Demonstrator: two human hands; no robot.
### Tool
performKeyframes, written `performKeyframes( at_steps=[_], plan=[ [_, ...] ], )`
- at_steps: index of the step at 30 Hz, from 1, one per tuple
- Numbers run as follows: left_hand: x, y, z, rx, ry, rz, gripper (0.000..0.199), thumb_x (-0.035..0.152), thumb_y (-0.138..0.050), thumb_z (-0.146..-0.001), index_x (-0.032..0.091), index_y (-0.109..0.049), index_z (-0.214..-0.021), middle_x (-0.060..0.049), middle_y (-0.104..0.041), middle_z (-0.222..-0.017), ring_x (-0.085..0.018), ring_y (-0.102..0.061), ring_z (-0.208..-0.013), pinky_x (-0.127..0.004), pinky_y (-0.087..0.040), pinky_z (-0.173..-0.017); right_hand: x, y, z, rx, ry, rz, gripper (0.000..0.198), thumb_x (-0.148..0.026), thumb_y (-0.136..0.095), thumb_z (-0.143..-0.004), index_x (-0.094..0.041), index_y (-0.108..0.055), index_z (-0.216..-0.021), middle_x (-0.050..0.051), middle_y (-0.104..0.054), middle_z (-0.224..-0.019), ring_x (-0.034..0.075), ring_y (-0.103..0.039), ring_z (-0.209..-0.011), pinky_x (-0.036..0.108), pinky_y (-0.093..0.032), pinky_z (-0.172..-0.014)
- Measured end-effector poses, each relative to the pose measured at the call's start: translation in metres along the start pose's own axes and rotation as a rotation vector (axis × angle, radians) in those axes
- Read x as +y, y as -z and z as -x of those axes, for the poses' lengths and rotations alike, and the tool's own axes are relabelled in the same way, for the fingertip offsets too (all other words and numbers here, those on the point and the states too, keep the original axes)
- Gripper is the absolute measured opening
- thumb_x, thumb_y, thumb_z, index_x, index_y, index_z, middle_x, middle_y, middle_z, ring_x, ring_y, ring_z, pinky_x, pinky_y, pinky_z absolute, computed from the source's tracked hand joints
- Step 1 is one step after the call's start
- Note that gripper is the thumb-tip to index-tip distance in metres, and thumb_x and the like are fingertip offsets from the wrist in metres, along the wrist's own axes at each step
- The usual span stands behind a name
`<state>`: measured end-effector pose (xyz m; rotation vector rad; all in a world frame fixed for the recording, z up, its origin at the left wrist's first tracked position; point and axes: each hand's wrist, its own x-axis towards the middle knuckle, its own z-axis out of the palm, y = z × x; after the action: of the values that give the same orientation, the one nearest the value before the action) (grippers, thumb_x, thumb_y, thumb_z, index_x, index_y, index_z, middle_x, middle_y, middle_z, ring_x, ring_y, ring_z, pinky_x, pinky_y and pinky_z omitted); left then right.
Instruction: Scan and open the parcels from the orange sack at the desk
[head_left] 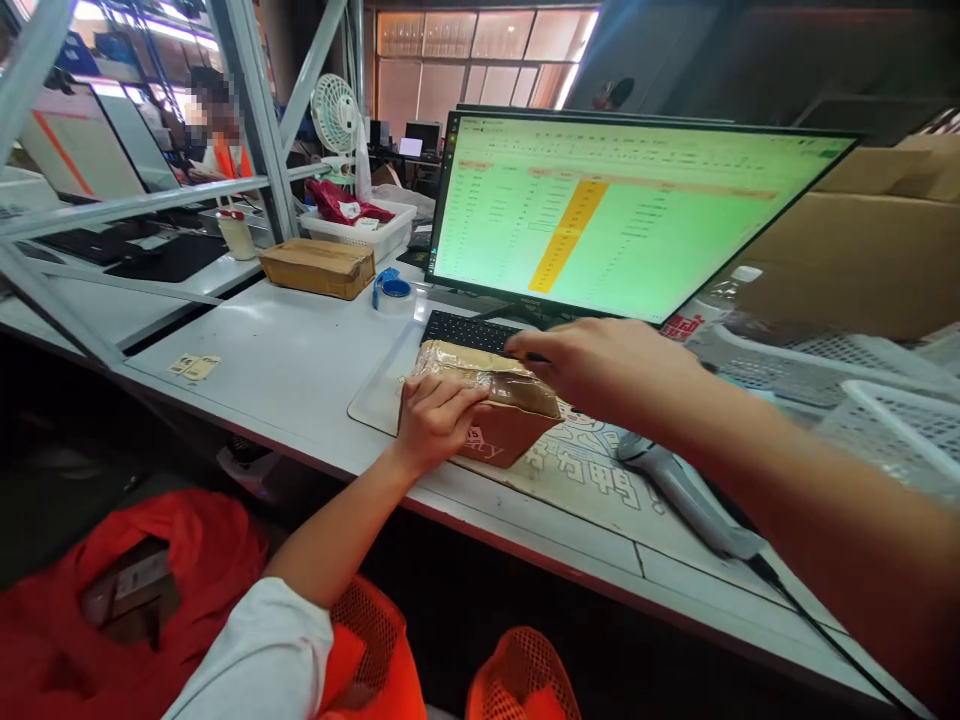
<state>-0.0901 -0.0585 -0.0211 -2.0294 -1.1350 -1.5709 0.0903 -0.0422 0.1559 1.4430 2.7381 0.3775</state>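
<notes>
A brown cardboard box (501,425) with shiny clear tape across its top sits on the desk mat (592,480). My left hand (439,415) grips the box's near left part, fingers bent over the top edge. Above the far right part of the box is my right hand (592,355), its fingers closed. A small dark tip shows at those fingers, but what it belongs to is hidden. Just behind the box lies a black keyboard (469,330), partly covered. To the right of the box, a grey handheld scanner (694,500) rests on the mat.
A monitor (555,220) stands behind the keyboard. Further left are blue tape (394,288), another cardboard box (319,266) and small labels (195,367). White baskets (900,430) stand at right. A red sack (202,540) is below the desk; a person (217,130) sits beyond the metal frame.
</notes>
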Motion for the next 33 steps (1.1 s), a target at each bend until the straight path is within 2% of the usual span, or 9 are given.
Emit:
performKeyframes(
  at_steps=[4, 9, 12, 16, 19, 22, 27, 29, 33],
  plan=[
    [-0.001, 0.000, -0.001, 0.034, -0.017, 0.007, 0.019, 0.038, -0.065, -0.102, 0.027, -0.080, -0.100, 0.000, -0.078, -0.093, -0.019, -0.066, -0.090, -0.038, -0.038, -0.085, -0.053, 0.014, -0.044, -0.116, 0.182, 0.138, 0.022, -0.019, -0.057, -0.094, -0.022, -0.076, -0.106, 0.010, -0.073, -0.084, 0.024, -0.066, -0.074, 0.033, -0.035, -0.062],
    [-0.005, 0.000, 0.000, -0.051, -0.010, -0.021, 0.021, 0.037, -0.064, -0.102, 0.027, -0.081, -0.096, -0.003, -0.076, -0.088, -0.020, -0.064, -0.088, -0.039, -0.038, -0.084, -0.077, 0.011, -0.048, -0.139, 0.246, 0.194, 0.008, -0.018, -0.069, -0.086, -0.017, -0.076, -0.090, 0.012, -0.073, -0.081, 0.025, -0.067, -0.075, 0.032, -0.036, -0.060],
    [-0.005, 0.001, 0.000, -0.083, -0.008, -0.027, 0.023, 0.035, -0.059, -0.104, 0.026, -0.080, -0.097, -0.003, -0.076, -0.088, -0.020, -0.064, -0.088, -0.039, -0.038, -0.087, -0.053, 0.004, -0.028, -0.090, 0.205, 0.141, 0.010, -0.021, -0.079, -0.078, -0.019, -0.070, -0.074, 0.011, -0.067, -0.069, 0.026, -0.066, -0.068, 0.034, -0.036, -0.060],
    [-0.005, -0.001, 0.000, -0.103, 0.019, -0.005, 0.018, 0.036, -0.063, -0.104, 0.028, -0.079, -0.102, -0.001, -0.075, -0.090, -0.019, -0.064, -0.090, -0.038, -0.037, -0.091, 0.014, -0.016, 0.021, -0.063, 0.031, 0.102, 0.020, -0.020, -0.073, -0.082, -0.022, -0.066, -0.063, 0.010, -0.064, -0.062, 0.022, -0.058, -0.056, 0.035, -0.032, -0.057],
    [-0.004, -0.001, 0.000, -0.079, 0.024, 0.028, 0.017, 0.038, -0.065, -0.102, 0.028, -0.078, -0.099, 0.000, -0.074, -0.087, -0.019, -0.065, -0.088, -0.038, -0.038, -0.090, 0.047, -0.044, 0.063, -0.105, -0.113, 0.156, 0.019, -0.018, -0.062, -0.085, -0.025, -0.080, -0.087, 0.013, -0.071, -0.069, 0.022, -0.057, -0.052, 0.035, -0.028, -0.051],
    [-0.002, 0.004, -0.001, -0.029, 0.006, 0.068, 0.016, 0.037, -0.065, -0.102, 0.028, -0.077, -0.097, 0.001, -0.075, -0.086, -0.018, -0.065, -0.087, -0.038, -0.038, -0.088, 0.042, -0.095, 0.098, -0.098, -0.286, 0.067, 0.039, -0.030, -0.052, -0.096, -0.030, -0.077, -0.126, 0.014, -0.075, -0.086, 0.028, -0.066, -0.063, 0.035, -0.035, -0.050],
    [0.001, 0.011, -0.003, -0.012, -0.018, 0.096, 0.012, 0.034, -0.068, -0.101, 0.026, -0.076, -0.096, 0.001, -0.076, -0.087, -0.017, -0.065, -0.087, -0.037, -0.039, -0.088, 0.016, -0.178, 0.129, 0.020, -0.402, -0.103, 0.048, -0.037, -0.039, -0.103, -0.024, -0.074, -0.132, 0.016, -0.071, -0.100, 0.035, -0.070, -0.093, 0.045, -0.056, -0.075],
    [0.001, 0.011, -0.003, -0.036, 0.004, 0.085, 0.012, 0.034, -0.069, -0.100, 0.027, -0.077, -0.095, 0.001, -0.075, -0.087, -0.017, -0.065, -0.086, -0.038, -0.039, -0.089, 0.018, -0.176, 0.126, 0.163, -0.398, -0.199, 0.046, -0.037, -0.040, -0.102, -0.021, -0.076, -0.127, 0.019, -0.071, -0.106, 0.037, -0.069, -0.100, 0.049, -0.056, -0.086],
    [0.002, 0.013, -0.002, -0.071, 0.044, 0.088, 0.015, 0.037, -0.067, -0.101, 0.028, -0.079, -0.095, 0.001, -0.076, -0.086, -0.017, -0.065, -0.086, -0.038, -0.041, -0.090, 0.025, -0.119, 0.081, 0.485, -0.295, -0.506, 0.048, -0.050, -0.048, -0.103, -0.022, -0.068, -0.136, 0.016, -0.069, -0.127, 0.032, -0.067, -0.109, 0.049, -0.053, -0.098]
  ],
)
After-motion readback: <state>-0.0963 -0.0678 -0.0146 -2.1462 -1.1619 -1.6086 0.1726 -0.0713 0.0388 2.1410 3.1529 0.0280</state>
